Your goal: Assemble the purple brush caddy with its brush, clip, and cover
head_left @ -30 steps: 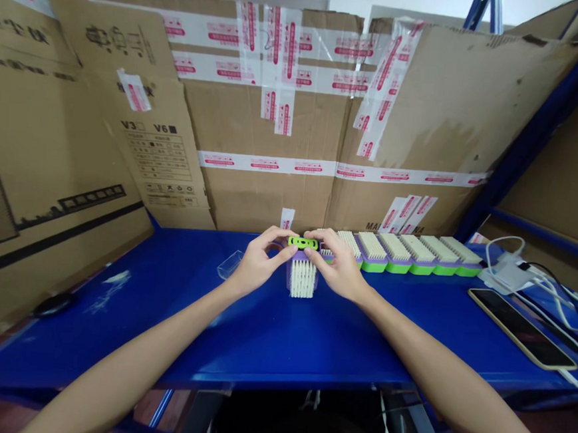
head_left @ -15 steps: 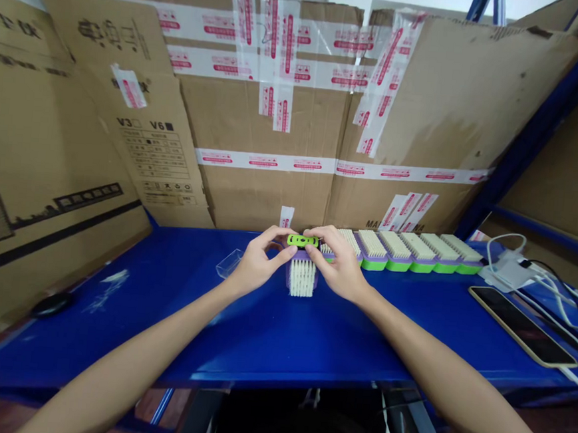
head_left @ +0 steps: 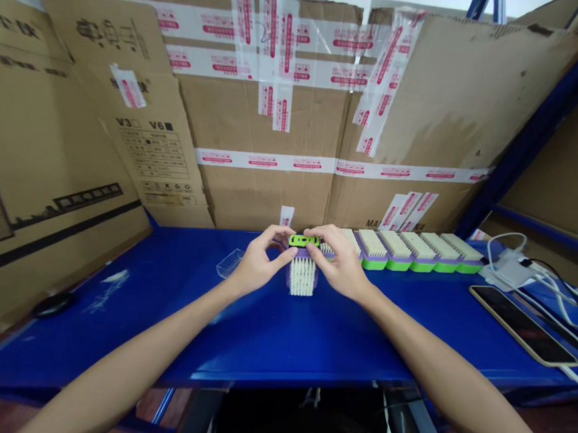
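Head view: left fingers (head_left: pixel 282 258) and right fingers (head_left: pixel 318 259) clamped on slim green bar (head_left: pixel 304 241) above white-bristled block (head_left: pixel 303 277).

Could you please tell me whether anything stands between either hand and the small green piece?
Nothing visible does: the fingers of the left hand and the right hand hold the green piece from opposite ends. The white-bristled block shows just below it, and the clear box lies to the left.

Single head-worn view, facing forward and down, blue table (head_left: pixel 260 334) near, cardboard (head_left: pixel 256 120) beyond
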The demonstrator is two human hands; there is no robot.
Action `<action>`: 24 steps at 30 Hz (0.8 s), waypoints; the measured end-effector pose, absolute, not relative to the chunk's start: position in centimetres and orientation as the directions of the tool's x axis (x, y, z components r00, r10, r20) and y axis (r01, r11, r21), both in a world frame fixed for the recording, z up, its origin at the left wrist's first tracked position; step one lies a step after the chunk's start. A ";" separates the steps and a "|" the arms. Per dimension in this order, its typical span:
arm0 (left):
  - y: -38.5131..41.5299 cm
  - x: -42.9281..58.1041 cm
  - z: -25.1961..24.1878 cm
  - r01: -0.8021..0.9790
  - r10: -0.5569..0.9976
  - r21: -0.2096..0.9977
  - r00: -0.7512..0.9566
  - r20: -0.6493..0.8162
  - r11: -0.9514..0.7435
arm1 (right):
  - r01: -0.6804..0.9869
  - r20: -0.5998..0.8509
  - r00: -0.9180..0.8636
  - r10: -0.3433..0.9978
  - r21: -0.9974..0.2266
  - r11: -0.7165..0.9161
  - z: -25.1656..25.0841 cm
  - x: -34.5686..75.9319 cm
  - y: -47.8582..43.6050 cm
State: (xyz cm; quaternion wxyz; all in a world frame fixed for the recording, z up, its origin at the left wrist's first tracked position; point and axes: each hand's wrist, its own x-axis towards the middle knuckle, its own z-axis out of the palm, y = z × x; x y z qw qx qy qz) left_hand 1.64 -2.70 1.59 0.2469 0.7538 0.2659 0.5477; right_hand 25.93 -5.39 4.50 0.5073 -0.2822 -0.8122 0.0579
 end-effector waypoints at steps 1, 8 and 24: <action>-2.7 1.6 1.6 0.134 0.669 0.660 0.260 0.696 -0.739 | 0.404 0.789 -0.328 0.520 -0.380 0.832 4.5 26.0 -5.4; -2.8 1.7 1.8 0.150 0.671 0.658 0.263 0.693 -0.738 | 0.428 0.771 -0.345 0.535 -0.378 0.821 4.4 26.0 -5.1; -2.8 1.8 1.8 0.145 0.684 0.672 0.252 0.685 -0.726 | 0.341 0.769 -0.279 0.575 -0.481 0.808 4.3 25.7 -5.0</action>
